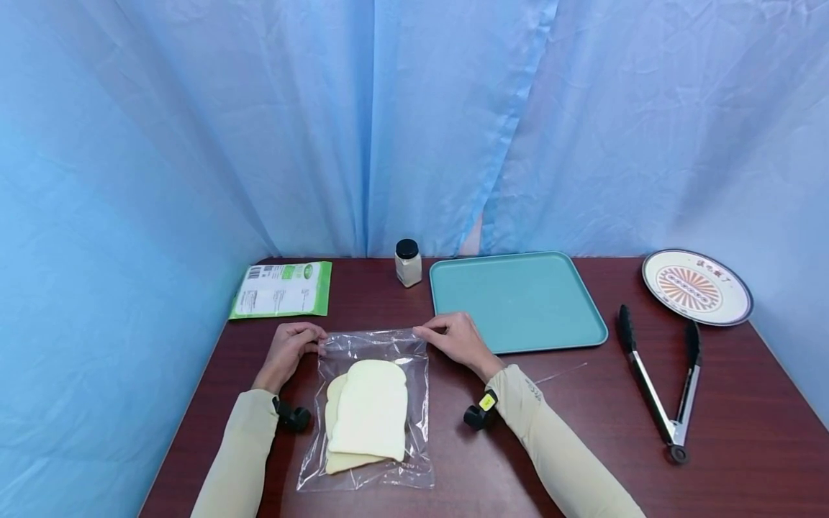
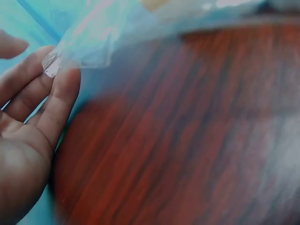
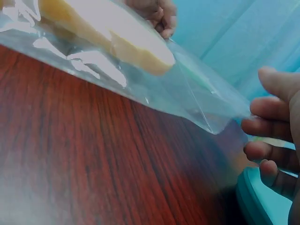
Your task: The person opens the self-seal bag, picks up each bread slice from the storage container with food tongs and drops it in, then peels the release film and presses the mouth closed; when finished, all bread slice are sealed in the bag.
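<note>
Two bread-shaped slices (image 1: 372, 410), pale yellow and overlapping, lie inside a clear plastic bag (image 1: 418, 410). My left hand (image 1: 293, 350) holds the bag's far left corner; in the left wrist view, fingertips (image 2: 68, 84) meet the film there. At the far right corner, my right hand (image 1: 457, 338) holds the film with its fingertips. Between the hands, the bag's far edge runs nearly straight across. The right wrist view shows the bag's corner at the right fingers (image 3: 253, 124), the slices (image 3: 136, 49) inside, and my left hand (image 3: 157, 14) beyond.
Back left lies a green-and-white packet (image 1: 281, 290). A black-lidded jar (image 1: 408, 265) stands behind the bag, with a teal tray (image 1: 518, 302) right of it. Tongs (image 1: 673, 428) lie spread at the right, below a patterned plate (image 1: 696, 288). Blue curtains (image 1: 414, 129) enclose the table.
</note>
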The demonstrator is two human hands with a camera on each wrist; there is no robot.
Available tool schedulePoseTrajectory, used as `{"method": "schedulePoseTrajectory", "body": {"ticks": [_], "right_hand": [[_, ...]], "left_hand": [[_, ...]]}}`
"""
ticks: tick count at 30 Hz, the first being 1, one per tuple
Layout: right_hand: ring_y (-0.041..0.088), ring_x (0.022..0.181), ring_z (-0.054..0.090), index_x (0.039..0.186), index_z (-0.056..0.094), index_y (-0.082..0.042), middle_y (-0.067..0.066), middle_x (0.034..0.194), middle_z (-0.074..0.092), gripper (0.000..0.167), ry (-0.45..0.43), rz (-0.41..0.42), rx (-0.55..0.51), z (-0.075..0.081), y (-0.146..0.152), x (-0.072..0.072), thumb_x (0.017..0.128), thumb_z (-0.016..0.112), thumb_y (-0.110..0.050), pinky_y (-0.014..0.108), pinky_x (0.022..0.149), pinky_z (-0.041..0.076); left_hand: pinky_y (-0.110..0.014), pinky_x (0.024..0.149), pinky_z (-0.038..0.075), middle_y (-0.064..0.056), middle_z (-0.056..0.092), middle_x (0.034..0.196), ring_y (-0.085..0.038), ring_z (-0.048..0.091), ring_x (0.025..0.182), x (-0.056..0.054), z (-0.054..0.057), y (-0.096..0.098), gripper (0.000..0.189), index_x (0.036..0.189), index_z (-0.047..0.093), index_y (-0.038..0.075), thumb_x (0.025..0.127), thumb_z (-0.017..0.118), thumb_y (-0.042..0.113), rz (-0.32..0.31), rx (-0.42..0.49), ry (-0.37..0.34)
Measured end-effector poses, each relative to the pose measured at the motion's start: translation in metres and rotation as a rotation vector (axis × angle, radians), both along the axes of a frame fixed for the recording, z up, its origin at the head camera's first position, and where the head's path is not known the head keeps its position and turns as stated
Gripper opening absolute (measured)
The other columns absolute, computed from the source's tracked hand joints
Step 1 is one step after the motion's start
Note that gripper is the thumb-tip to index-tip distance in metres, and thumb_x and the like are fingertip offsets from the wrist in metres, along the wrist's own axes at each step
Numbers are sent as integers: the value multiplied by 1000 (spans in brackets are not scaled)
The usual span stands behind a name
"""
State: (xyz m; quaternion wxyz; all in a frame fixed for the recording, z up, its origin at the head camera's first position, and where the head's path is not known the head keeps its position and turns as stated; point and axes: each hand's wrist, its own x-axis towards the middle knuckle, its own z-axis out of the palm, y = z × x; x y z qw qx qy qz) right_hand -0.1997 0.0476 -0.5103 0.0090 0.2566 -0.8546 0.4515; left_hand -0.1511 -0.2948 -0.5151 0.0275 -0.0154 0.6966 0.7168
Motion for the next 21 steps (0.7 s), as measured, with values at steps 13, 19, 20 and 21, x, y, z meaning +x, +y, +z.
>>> {"method": "schedulePoseTrajectory", "body": {"ticks": [13,19,20,21], "right_hand": [[9,75,66,75,81,-22,-6,72,76,8,-128,-210,5,4,-12,-2,76,86,-28,26,71,51],[8,71,64,74,81,-19,-3,72,76,7,-146,-212,30,6,-14,-3,75,86,-24,24,69,50],[7,70,63,74,81,-18,-3,72,76,7,-148,-209,32,7,-14,-4,75,86,-23,24,69,49],[7,69,62,74,81,-18,-3,72,76,8,-151,-207,35,7,-14,-4,75,86,-23,24,68,49]], "left_hand": [[-21,58,54,11,72,67,-5,61,55,-4,5,12,22,95,72,-13,85,77,6,168,-131,-123],[-21,58,54,11,72,68,-4,60,57,-4,4,14,20,98,72,-11,85,77,4,171,-101,-166],[-21,58,54,11,72,68,-4,60,57,-4,4,13,19,98,72,-11,85,77,3,167,-99,-169],[-22,57,54,11,72,68,-5,60,57,-4,4,13,20,98,72,-11,85,77,2,163,-98,-168]]}}
